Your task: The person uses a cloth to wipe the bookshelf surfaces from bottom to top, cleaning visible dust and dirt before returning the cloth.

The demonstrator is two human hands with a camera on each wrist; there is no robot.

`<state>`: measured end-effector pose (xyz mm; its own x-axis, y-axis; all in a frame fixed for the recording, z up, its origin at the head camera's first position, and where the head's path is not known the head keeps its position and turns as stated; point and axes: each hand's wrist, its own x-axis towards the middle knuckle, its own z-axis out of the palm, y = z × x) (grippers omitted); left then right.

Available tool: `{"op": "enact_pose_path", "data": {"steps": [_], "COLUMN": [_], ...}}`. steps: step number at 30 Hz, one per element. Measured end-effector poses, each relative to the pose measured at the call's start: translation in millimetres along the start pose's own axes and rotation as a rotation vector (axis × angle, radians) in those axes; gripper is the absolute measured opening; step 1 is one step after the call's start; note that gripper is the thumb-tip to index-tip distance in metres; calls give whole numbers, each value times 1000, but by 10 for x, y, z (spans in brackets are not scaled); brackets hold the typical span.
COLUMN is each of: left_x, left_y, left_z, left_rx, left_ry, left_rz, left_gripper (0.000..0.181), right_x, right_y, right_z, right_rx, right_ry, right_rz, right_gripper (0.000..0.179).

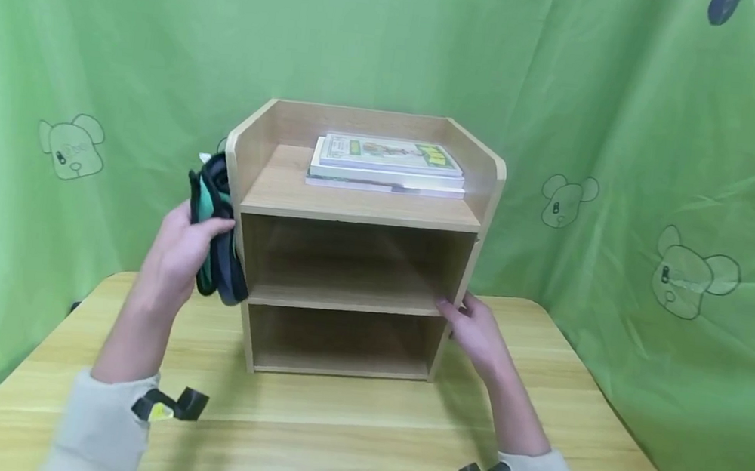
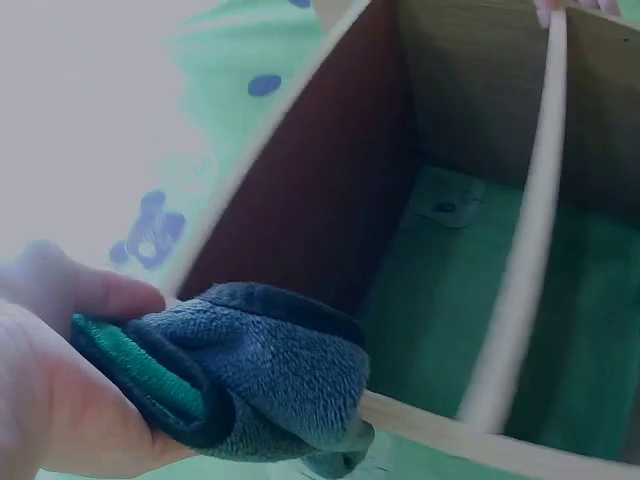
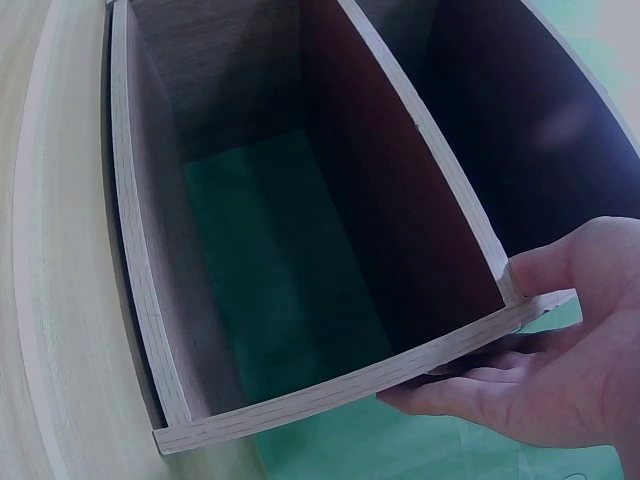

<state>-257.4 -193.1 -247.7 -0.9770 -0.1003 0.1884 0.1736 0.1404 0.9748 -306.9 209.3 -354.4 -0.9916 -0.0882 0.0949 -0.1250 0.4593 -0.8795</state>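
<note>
A small wooden shelf (image 1: 360,208) with three levels stands on the table, its front facing me. My left hand (image 1: 178,250) grips a folded grey and green cloth (image 2: 285,365) with dark edging, the thumb on the near side. The cloth is held along the outside of the shelf's left side panel. On the other side, my right hand (image 1: 475,334) holds the right side panel at the height of the middle board. Its thumb (image 3: 545,268) lies at the end of that board, while the fingers (image 3: 450,397) lie along the outside of the panel.
Several books (image 1: 384,166) lie stacked on the shelf's top level, between its raised sides. A light wooden table (image 1: 331,436) carries the shelf. Green curtains (image 1: 395,48) with mouse-head drawings hang behind and at both sides.
</note>
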Motion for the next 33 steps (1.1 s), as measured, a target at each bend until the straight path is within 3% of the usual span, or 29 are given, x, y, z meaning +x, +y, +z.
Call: {"op": "enact_pose_path", "data": {"steps": [4, 7, 10, 12, 15, 20, 33], "left_x": [41, 82, 137, 172, 221, 281, 165], "left_y": [394, 652, 790, 789, 654, 267, -812], "left_z": [-22, -32, -47, -84, -176, -261, -58], "left_rx": [4, 69, 134, 128, 66, -10, 5], "left_ry": [36, 71, 67, 37, -43, -151, -223], "left_rz": [82, 136, 158, 159, 135, 25, -170], "left_gripper": [47, 47, 49, 49, 44, 31, 38], "right_x": [-1, 7, 8, 9, 4, -12, -27], "right_y": [1, 2, 10, 13, 14, 12, -10], "right_z": [-10, -8, -12, -11, -9, 7, -5], "right_rx": [13, 19, 23, 27, 37, 60, 38], "right_ry": [-3, -5, 1, 1, 2, 2, 4], "right_rz": [-4, -6, -4, -5, -6, 0, 12], "right_gripper": [68, 67, 66, 66, 66, 66, 68]}}
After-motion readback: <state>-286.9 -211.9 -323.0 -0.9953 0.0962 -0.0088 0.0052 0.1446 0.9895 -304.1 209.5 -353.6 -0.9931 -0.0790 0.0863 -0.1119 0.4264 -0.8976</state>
